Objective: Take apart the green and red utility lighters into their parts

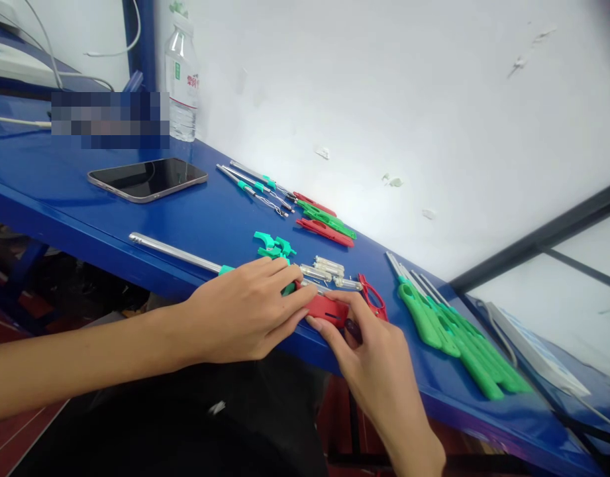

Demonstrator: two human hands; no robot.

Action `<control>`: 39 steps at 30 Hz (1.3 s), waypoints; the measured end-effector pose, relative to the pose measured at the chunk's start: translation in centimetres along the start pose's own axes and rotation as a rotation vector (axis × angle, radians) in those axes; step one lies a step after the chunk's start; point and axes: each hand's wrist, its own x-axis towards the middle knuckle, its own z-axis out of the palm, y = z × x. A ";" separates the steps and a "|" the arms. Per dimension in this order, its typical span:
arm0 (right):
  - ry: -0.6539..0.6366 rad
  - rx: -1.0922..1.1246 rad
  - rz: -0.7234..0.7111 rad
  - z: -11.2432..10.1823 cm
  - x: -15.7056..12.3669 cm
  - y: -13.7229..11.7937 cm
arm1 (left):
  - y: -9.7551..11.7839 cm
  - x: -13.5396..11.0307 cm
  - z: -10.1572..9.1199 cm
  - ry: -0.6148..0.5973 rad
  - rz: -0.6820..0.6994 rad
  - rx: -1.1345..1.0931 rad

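A long-necked lighter lies across both my hands at the table's front edge. Its metal tube (pixel 175 250) points left, and its red handle shell (pixel 328 310) is between my fingers. My left hand (pixel 255 305) is closed over the part where tube and handle meet, hiding most of it. With thumb and fingers my right hand (pixel 371 351) pinches the handle's right end. A dark rounded thing (pixel 353 330) shows under the right fingers; its kind is unclear. Just behind lie teal triggers (pixel 275 245), clear lighter fuel tanks (pixel 329 266) and a red shell piece (pixel 373 297).
Several green lighters (pixel 458 338) lie to the right. Farther back are loose metal tubes with wires (pixel 255 185) and red and green shell halves (pixel 327 222). A phone (pixel 148 179) and a water bottle (pixel 182 79) occupy the left of the blue table (pixel 51 192), beside a white wall.
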 end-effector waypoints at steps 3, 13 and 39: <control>0.038 -0.021 -0.034 0.1 -0.1 0.1 | 0.0 0.0 0.0 0.004 0.001 0.001; 0.119 -0.085 -0.172 0.4 -0.1 0.6 | 0.2 0.1 0.0 0.006 -0.001 -0.004; 0.123 -0.278 -0.176 0.3 -0.2 0.4 | 0.2 -0.3 -0.1 0.056 -0.154 -0.285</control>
